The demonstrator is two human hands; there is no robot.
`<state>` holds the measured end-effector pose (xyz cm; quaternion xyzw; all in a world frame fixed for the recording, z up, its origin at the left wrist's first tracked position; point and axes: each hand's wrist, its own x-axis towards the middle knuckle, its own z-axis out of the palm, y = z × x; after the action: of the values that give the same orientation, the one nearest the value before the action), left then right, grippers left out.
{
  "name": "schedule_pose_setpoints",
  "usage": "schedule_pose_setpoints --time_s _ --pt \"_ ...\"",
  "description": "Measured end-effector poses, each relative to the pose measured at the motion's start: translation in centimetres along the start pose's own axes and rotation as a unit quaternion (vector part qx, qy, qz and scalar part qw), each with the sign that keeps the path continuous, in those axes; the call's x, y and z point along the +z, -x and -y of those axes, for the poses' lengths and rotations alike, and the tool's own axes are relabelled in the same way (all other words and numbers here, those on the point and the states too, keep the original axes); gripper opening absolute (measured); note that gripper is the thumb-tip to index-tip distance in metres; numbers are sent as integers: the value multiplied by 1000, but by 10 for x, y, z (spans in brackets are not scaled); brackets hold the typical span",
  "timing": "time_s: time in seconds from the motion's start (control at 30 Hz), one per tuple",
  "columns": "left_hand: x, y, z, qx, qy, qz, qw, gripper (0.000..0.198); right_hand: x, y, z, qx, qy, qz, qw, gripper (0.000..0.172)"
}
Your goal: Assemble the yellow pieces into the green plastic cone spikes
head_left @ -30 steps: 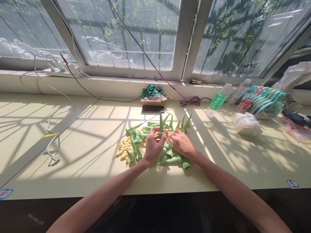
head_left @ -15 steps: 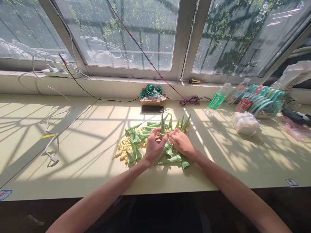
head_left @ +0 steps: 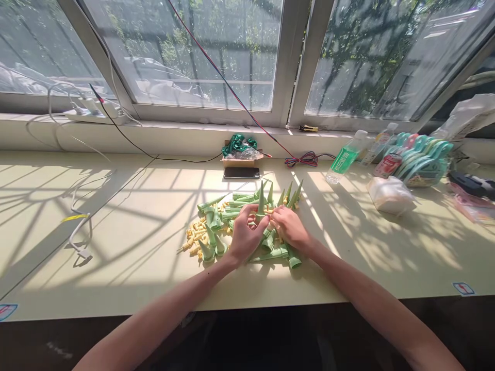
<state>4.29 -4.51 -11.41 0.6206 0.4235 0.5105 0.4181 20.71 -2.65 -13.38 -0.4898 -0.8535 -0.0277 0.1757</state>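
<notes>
My left hand [head_left: 246,234] is closed around the base of a green plastic watering spike [head_left: 261,200], whose point is upward. Fingers pinched, my right hand [head_left: 292,228] meets the side of that spike at a small yellow valve piece [head_left: 269,212], mostly covered by fingertips. Around and beneath both hands lies a pile of similar green spikes [head_left: 275,253], some standing point up, others on their sides. Loose yellow valve pieces [head_left: 196,233] are heaped at the pile's left.
Behind the pile are a phone [head_left: 242,173] and a small cardboard box [head_left: 243,162]. To the right stand a tilted bottle [head_left: 343,161], a can [head_left: 388,166] and a wrapped white pack [head_left: 390,195]. A white cable [head_left: 79,226] trails on the left.
The spike and both hands have shifted very slightly to the right. Both grips look the same, and the pile around them is unchanged.
</notes>
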Motion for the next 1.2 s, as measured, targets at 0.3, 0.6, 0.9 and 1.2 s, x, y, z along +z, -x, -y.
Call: schedule_pose_setpoints --time_s 0.3,0.6,0.9,1.2 --pt "-1 0 -4 3 -7 3 1000 24 1 2 1 13 -12 -14 1000 23" --pt "0 1 -3 2 -6 -14 1000 26 -4 2 10 12 -108 -141 984 17" --pt "-1 0 -7 -10 -12 -22 1000 28 -14 5 14 -17 -197 -267 943 14" --pt "-1 2 -5 -10 -13 -16 1000 29 -21 7 17 -37 -181 -306 934 26"
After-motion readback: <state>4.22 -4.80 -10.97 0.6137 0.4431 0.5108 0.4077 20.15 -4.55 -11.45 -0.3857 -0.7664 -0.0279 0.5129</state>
